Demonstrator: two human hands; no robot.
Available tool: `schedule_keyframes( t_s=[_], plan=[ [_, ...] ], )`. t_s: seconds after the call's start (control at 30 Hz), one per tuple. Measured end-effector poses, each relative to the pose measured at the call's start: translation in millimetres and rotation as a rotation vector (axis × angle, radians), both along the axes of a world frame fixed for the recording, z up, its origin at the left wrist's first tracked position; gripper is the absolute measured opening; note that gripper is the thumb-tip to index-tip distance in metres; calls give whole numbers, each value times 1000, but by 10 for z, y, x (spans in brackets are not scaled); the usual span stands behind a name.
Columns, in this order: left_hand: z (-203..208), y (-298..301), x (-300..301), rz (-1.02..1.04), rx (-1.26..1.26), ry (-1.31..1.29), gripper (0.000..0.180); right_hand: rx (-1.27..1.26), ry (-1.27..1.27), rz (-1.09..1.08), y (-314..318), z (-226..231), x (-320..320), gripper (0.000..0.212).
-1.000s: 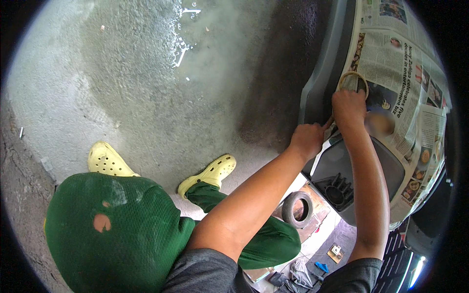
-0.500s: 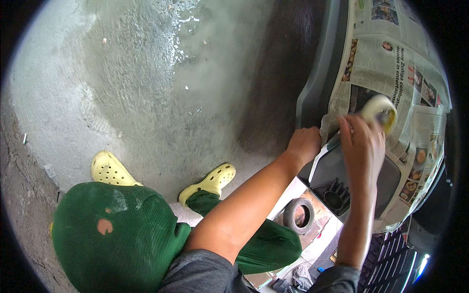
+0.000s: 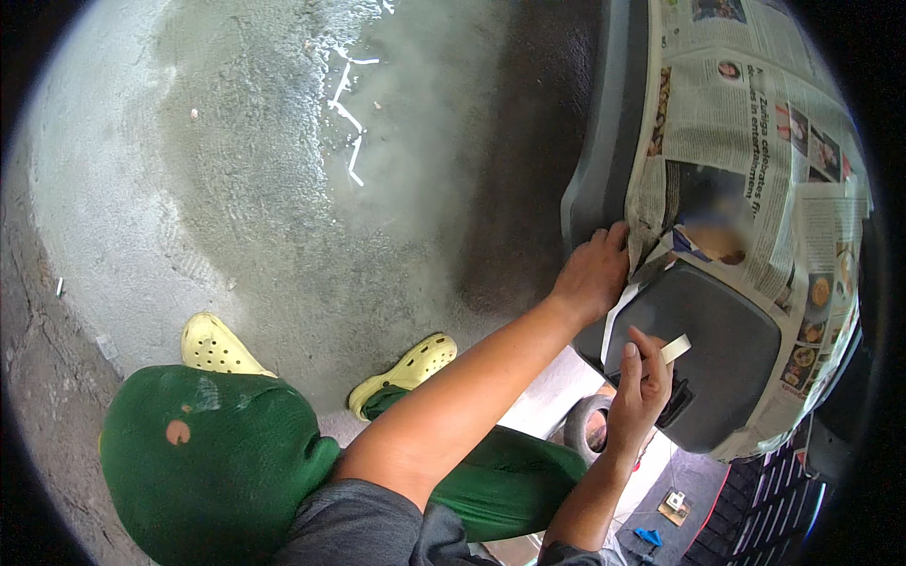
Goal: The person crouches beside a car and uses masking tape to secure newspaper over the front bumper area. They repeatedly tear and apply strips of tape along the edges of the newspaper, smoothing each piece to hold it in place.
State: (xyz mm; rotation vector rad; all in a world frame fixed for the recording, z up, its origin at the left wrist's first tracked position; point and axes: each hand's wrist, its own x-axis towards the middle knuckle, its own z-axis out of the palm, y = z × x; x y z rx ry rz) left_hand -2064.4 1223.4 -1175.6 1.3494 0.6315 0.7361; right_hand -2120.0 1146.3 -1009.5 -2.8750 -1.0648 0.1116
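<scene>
A pale piece of tape [image 3: 677, 349] is held between the fingers of the right hand [image 3: 644, 382], over the dark grey panel [image 3: 727, 330], inward from its left edge. Its long axis is slanted up and to the right. By the left hand [image 3: 595, 272], well apart from the tape up and to the left, the newspaper [image 3: 717, 113] is touched at its lower left corner, beside the grey bumper [image 3: 609, 123]; whether paper is pinched there cannot be told. A bold headline and small columns are printed on the newspaper; no brand is seen on the tape.
</scene>
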Motion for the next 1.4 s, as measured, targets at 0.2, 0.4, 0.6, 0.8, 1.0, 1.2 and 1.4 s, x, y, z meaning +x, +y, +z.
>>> schedule_keyframes(
  t_s=[0.2, 0.4, 0.6, 0.8, 1.0, 1.2, 1.4],
  plan=[
    [182, 227, -119, -378, -373, 93, 56, -99, 137, 27, -107, -50, 21, 23],
    [94, -125, -89, -106, -361, -121, 49, -236, 241, -193, -362, 3, 137, 29],
    [-6, -637, 27, -14, -519, -298, 61, -352, 304, -243, -256, 106, 11, 25],
    [86, -560, -28, -109, -770, -467, 64, -358, 289, -239, -225, 186, -27, 25],
    [193, -603, 21, -132, -717, -127, 38, -338, 300, -249, -313, 211, -10, 26],
    [94, -654, 149, -85, -622, -147, 28, -338, 323, -229, -265, 201, 10, 27],
    [99, -514, 119, -262, -821, -147, 32, -388, 289, -224, -308, 206, 18, 27]
  ],
)
